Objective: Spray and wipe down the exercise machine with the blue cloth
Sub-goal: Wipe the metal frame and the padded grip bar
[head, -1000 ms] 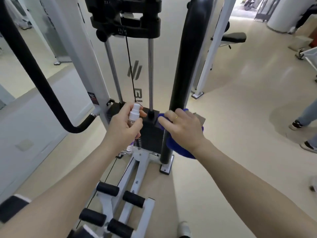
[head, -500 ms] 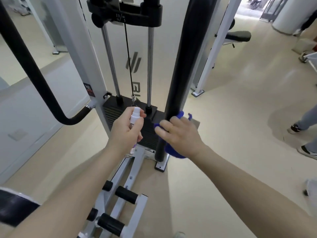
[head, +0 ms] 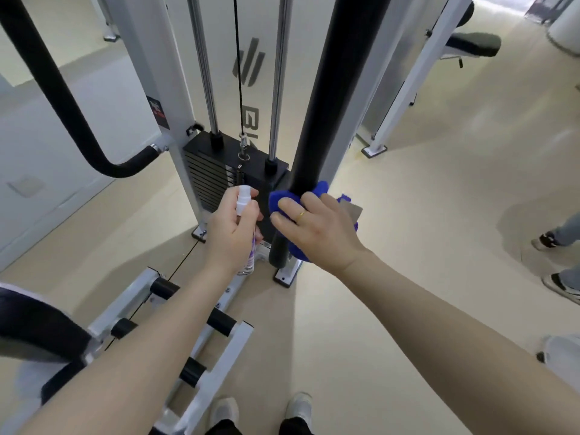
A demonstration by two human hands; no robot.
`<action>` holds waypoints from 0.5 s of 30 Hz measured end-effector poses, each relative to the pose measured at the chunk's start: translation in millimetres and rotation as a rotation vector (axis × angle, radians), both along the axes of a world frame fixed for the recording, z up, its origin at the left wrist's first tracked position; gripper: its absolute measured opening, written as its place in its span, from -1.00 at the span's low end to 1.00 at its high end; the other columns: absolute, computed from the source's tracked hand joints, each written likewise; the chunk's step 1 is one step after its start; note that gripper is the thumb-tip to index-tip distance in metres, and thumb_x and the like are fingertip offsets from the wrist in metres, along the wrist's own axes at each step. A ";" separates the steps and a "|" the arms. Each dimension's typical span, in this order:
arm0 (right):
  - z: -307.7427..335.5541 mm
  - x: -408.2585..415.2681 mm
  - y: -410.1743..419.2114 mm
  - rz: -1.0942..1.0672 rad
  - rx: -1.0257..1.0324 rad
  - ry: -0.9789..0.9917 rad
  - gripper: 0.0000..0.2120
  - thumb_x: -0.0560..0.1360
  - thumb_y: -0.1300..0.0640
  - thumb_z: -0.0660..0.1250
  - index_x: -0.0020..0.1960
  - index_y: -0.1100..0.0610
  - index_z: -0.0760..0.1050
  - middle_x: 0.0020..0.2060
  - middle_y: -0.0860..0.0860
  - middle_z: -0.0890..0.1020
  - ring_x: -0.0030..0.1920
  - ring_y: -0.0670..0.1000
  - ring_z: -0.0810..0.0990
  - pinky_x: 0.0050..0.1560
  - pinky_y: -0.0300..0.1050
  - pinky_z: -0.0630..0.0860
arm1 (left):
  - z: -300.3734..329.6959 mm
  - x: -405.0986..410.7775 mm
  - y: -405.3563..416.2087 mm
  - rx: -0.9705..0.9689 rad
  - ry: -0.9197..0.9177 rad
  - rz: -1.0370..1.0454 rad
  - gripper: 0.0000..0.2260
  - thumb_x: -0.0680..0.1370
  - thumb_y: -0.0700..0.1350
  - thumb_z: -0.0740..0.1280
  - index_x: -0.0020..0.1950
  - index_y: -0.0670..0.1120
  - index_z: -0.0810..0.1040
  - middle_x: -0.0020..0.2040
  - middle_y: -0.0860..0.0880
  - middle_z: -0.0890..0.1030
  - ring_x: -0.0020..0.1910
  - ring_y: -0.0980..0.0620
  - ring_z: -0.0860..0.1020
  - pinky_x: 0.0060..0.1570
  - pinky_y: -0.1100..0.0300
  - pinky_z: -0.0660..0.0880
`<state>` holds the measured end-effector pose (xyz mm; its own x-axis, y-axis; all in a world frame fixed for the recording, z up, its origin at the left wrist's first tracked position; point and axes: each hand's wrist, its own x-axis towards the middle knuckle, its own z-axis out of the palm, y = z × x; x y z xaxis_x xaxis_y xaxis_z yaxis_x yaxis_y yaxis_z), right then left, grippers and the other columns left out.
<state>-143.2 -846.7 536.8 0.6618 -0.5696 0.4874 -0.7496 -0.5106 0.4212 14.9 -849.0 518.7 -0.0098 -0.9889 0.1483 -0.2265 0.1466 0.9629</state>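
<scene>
The exercise machine has a white frame (head: 163, 89), a black weight stack (head: 216, 171) and a thick black padded upright bar (head: 326, 105). My right hand (head: 320, 230) holds the blue cloth (head: 279, 200) wrapped against the lower part of that black bar, fingers curled round it. My left hand (head: 232, 233) grips a small clear spray bottle (head: 243, 202) with a white nozzle, held upright just left of the bar, in front of the weight stack.
A curved black handle bar (head: 62, 98) arcs on the left. Black foot rollers on a white base frame (head: 219, 321) lie below my arms. My shoes (head: 298, 406) stand at the bottom. Another person's feet (head: 552, 243) are at the right edge. A bench (head: 470, 45) stands behind.
My right hand has slid the blue cloth down the black bar toward its base. The left hand with the bottle stayed beside it. My view has tilted downward.
</scene>
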 end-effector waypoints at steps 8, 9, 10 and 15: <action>53.8 1.6 -24.3 -0.020 -0.381 -0.280 -0.83 0.40 0.35 0.34 -0.13 0.10 0.57 -0.16 0.02 0.67 -0.39 0.08 0.47 -0.37 -0.11 0.32 | -9.4 7.4 7.6 0.026 -0.084 -0.041 -0.87 0.60 -0.17 0.14 0.07 0.01 0.41 -0.27 -0.12 0.53 -0.39 0.07 0.51 -0.34 0.19 0.52; 36.5 1.9 -20.5 -0.015 -0.336 -0.257 -0.84 0.42 0.34 0.32 -0.12 0.11 0.55 -0.16 0.02 0.67 -0.39 0.07 0.46 -0.39 -0.12 0.33 | -10.9 7.4 7.8 0.006 -0.103 -0.049 -0.87 0.60 -0.17 0.14 0.09 0.03 0.39 -0.28 -0.14 0.53 -0.39 0.07 0.51 -0.36 0.21 0.51; 18.5 3.4 -17.0 -0.009 -0.276 -0.237 -0.84 0.43 0.34 0.29 -0.10 0.11 0.54 -0.16 0.02 0.66 -0.39 0.07 0.45 -0.40 -0.12 0.33 | -13.6 8.1 7.2 -0.019 -0.121 -0.055 -0.84 0.60 -0.16 0.14 0.13 0.06 0.35 -0.27 -0.14 0.54 -0.39 0.05 0.51 -0.37 0.23 0.50; -30.9 2.1 0.7 0.003 0.089 -0.143 -0.75 0.28 0.29 0.39 -0.07 0.09 0.58 -0.17 0.02 0.63 -0.30 0.06 0.51 -0.35 -0.15 0.40 | -38.0 12.4 17.9 -0.221 -0.443 -0.110 -0.64 0.58 0.03 0.08 0.36 0.22 0.13 0.08 -0.11 0.53 -0.10 -0.04 0.53 -0.11 0.11 0.48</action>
<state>-141.1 -846.0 505.8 0.5913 -0.6127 0.5243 -0.7969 -0.5437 0.2633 27.3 -831.0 480.7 -0.2213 -0.9238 0.3125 -0.5778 0.3823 0.7211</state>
